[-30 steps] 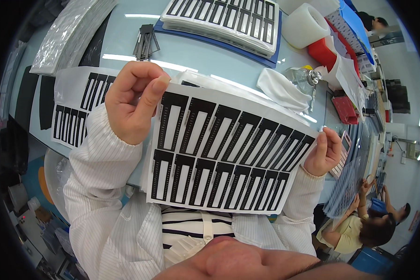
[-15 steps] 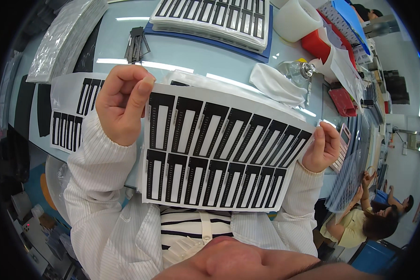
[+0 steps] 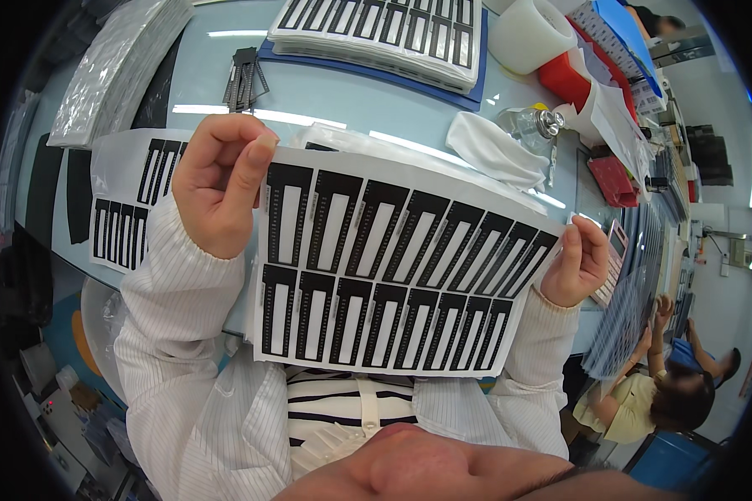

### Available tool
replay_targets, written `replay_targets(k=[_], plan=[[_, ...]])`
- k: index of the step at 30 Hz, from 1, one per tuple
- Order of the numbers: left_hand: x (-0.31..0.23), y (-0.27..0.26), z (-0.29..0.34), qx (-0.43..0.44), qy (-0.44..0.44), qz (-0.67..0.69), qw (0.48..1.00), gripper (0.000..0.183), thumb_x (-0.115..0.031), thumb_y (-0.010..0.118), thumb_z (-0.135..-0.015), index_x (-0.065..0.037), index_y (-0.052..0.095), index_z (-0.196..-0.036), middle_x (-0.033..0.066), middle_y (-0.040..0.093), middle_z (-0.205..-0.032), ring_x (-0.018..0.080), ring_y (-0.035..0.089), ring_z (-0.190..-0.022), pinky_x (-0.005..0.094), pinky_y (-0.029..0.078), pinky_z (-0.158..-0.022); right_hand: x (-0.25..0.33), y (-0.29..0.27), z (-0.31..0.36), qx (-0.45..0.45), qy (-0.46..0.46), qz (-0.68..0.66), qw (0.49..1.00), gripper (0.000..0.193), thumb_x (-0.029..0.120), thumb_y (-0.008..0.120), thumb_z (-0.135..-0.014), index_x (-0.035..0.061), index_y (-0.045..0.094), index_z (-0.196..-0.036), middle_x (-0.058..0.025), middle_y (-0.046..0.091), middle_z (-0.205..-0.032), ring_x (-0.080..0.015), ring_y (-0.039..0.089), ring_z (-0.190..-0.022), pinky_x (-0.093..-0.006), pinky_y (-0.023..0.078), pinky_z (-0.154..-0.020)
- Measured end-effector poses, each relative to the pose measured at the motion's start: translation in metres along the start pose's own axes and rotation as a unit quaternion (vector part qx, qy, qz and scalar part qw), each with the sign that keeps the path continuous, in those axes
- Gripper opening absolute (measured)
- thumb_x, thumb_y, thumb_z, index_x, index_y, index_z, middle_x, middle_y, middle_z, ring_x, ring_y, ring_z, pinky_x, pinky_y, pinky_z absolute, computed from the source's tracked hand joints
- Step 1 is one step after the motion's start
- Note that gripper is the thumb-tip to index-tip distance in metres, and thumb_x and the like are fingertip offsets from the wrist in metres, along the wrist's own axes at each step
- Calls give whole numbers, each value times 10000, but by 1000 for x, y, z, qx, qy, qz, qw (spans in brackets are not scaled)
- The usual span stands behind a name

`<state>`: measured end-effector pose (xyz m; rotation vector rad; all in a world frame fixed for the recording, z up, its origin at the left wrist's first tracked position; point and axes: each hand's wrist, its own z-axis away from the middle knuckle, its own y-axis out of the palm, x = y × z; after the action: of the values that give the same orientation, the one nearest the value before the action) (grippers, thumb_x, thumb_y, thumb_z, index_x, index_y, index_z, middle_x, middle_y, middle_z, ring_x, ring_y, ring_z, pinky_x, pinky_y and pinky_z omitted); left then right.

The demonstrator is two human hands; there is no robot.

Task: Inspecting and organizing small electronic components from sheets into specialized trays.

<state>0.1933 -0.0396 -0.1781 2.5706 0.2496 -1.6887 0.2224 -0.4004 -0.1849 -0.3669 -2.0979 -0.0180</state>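
Observation:
A white sheet of black die-cut frame stickers (image 3: 384, 308) hangs tilted in front of my chest, printed in two rows of narrow black frames with pale centres. My left hand (image 3: 223, 185) pinches its upper left corner between thumb and fingers. At the upper right corner, my right hand (image 3: 578, 264) grips the edge, fingers closed. Part of another sheet with the same black frames (image 3: 121, 230) lies left of my left forearm. Beyond the held sheet, a small bundle of loose dark strips (image 3: 243, 79) rests on the table.
At the back, a stack of similar sheets (image 3: 376, 52) sits on a blue board (image 3: 476, 98). A plastic-wrapped pile (image 3: 117, 75) stands far left. Toward the right are a white roll (image 3: 533, 35), white cloth (image 3: 495, 152), glass bottle (image 3: 533, 127), red box (image 3: 614, 181) and calculator (image 3: 612, 271). Another person (image 3: 643, 405) works farther right.
Both hands and the held sheet stay almost in place; the sheet has barely shifted. On the right, the other person's raised hand has moved slightly.

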Motion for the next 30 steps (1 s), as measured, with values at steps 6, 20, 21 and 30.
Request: replay_targets(k=[6, 20, 21, 30], plan=[[0, 0, 0, 4, 5, 0, 1000, 118, -133, 529, -946, -26, 506, -991, -8, 574, -718, 13, 451, -549, 163, 334, -494, 0, 0, 0, 3, 2, 0, 1000, 138, -15, 593, -853, -36, 610, -988, -19, 610, -763, -35, 506, -599, -149, 364, -540], [1, 1, 0, 3, 11, 1, 1000, 122, -136, 528, -947, -26, 506, -992, -3, 575, -720, 18, 462, -555, 164, 349, -504, 1, -1, 0, 1, -6, 9, 1000, 135, -8, 604, -851, -32, 613, -984, -25, 615, -775, -38, 511, -598, -150, 368, -541], [1, 0, 0, 4, 11, -2, 1000, 121, -136, 527, -947, -27, 505, -994, -4, 573, -717, 17, 462, -552, 164, 349, -500, 1, -1, 0, 4, -1, 4, 1000, 135, -8, 605, -850, -32, 613, -982, -25, 615, -776, -39, 512, -598, -151, 369, -542], [5, 1, 0, -6, 27, -15, 999, 110, -132, 527, -946, -35, 506, -993, -17, 553, -686, 10, 452, -523, 155, 338, -473, 1, -3, 0, 12, 6, -10, 1000, 146, -18, 616, -838, -37, 614, -983, -37, 624, -827, -48, 530, -649, -153, 386, -585]])
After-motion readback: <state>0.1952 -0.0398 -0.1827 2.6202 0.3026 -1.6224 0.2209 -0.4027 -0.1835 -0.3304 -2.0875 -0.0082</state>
